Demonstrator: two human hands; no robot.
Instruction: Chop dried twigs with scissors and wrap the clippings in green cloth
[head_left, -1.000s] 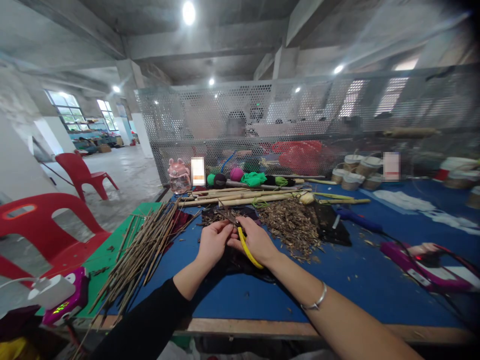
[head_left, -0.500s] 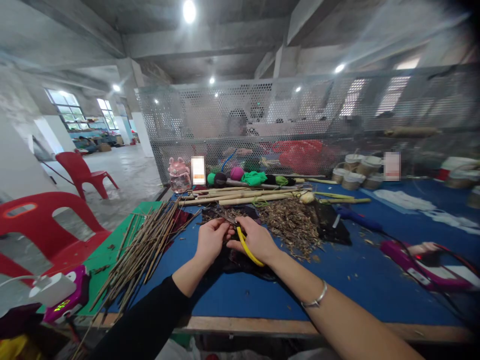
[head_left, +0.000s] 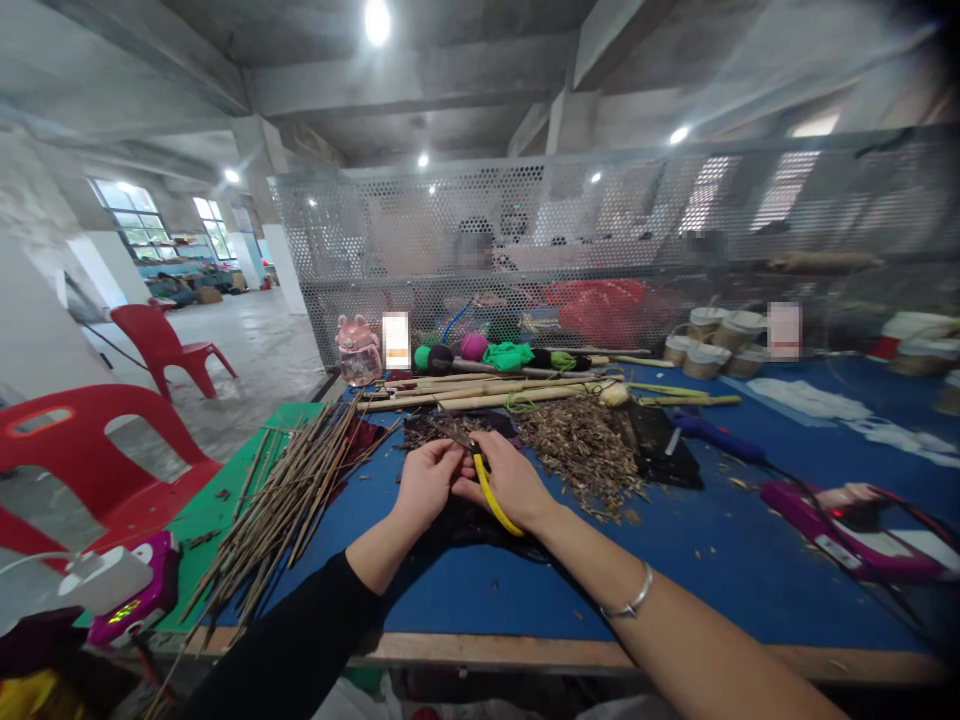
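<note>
My right hand (head_left: 510, 480) is closed around scissors with yellow handles (head_left: 491, 495), their dark blades pointing up and to the left. Close beside it, my left hand (head_left: 427, 480) is closed with thumb and fingertips pinched near the blades. Whatever those fingertips hold is too small or hidden to name. Beneath both hands lies dark cloth (head_left: 469, 525), partly covered by them. A heap of short brown cut pieces (head_left: 581, 445) sits just right of my hands. Long thin dry sticks (head_left: 277, 500) lie in a loose bundle to the left.
Pale thicker sticks (head_left: 510, 393) and colourful yarn balls (head_left: 472, 347) lie behind my hands. A pink bottle (head_left: 358, 352) stands back left. To the right are a blue glue gun (head_left: 716, 437), a purple device (head_left: 847, 535) and several tubs (head_left: 705, 360). A perforated metal screen (head_left: 420, 230) rises behind.
Both hands stay in nearly the same place. The left fingers and the scissors have shifted only slightly, with the yellow handles turned a little.
</note>
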